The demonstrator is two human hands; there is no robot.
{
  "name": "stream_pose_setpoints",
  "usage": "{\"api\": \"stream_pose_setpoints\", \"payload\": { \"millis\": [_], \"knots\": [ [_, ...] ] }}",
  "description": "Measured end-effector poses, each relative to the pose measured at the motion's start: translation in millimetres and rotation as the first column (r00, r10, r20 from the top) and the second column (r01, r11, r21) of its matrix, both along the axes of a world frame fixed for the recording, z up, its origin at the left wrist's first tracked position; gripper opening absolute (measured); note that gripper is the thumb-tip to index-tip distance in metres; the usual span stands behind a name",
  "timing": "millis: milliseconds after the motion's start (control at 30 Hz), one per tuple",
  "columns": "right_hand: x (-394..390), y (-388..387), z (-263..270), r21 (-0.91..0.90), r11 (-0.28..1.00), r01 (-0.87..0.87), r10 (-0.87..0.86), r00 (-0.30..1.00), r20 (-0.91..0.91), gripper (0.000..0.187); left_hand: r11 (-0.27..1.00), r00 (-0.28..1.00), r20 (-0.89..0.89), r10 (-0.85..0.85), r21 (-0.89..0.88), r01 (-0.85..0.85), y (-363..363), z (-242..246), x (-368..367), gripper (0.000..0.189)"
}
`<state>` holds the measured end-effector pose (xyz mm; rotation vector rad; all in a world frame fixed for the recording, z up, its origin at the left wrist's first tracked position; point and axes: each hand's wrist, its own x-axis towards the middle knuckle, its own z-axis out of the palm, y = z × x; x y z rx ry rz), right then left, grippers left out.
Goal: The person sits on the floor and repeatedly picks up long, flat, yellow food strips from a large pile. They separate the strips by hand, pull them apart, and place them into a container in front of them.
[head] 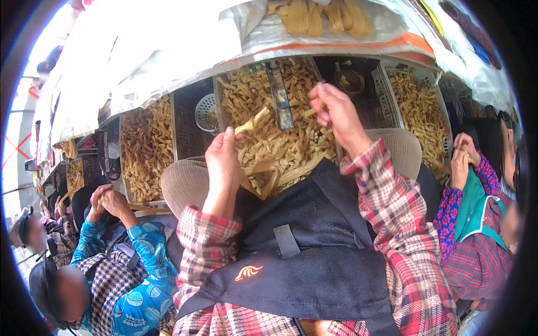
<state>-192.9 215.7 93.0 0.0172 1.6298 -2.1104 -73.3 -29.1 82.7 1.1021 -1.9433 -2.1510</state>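
Note:
My left hand (223, 157) pinches a knotted tan strip (252, 122), perhaps tofu skin, between thumb and fingers; its free end points up and right. To the right, my right hand (330, 105) is raised with curled fingers; a short pale tan piece shows beside the fingertips, and whether it is held is unclear. Beneath both hands lies a crate full of knotted tan pieces (290, 147). Longer flat strips (262, 178) rest at its near edge, by my lap. A dark narrow bar (279, 96) lies over the crate's far part.
White plastic sheeting (168, 54) covers the table ahead, with wide tan strips (315, 19) on it. A white perforated basket (206, 112) stands left of the crate. Further filled crates flank it (149, 151), (418, 113). Co-workers' hands (111, 201) are at left and others (464, 159) at right.

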Motion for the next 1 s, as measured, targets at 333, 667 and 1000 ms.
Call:
{"api": "stream_pose_setpoints", "payload": {
  "millis": [333, 667, 1000],
  "knots": [
    [86, -21, 98, 0.2, 0.8, -0.565, 0.595, 0.706, -0.385, 0.048, 0.639, 0.752, -0.336, -0.566, -0.756, 0.143, 61, 102, 22, 0.022],
    [111, 19, 124, 0.602, 0.793, 0.093, 0.573, 0.222, -0.789, 0.044, 0.355, 0.977, -0.034, -0.209, 0.929, 0.108, 88, 105, 53, 0.02],
    [93, 11, 130, 0.585, 0.75, 0.309, 0.523, 0.264, -0.811, 0.017, 0.489, 0.755, -0.17, -0.634, -0.844, 0.221, 99, 119, 45, 0.022]
  ]
}}
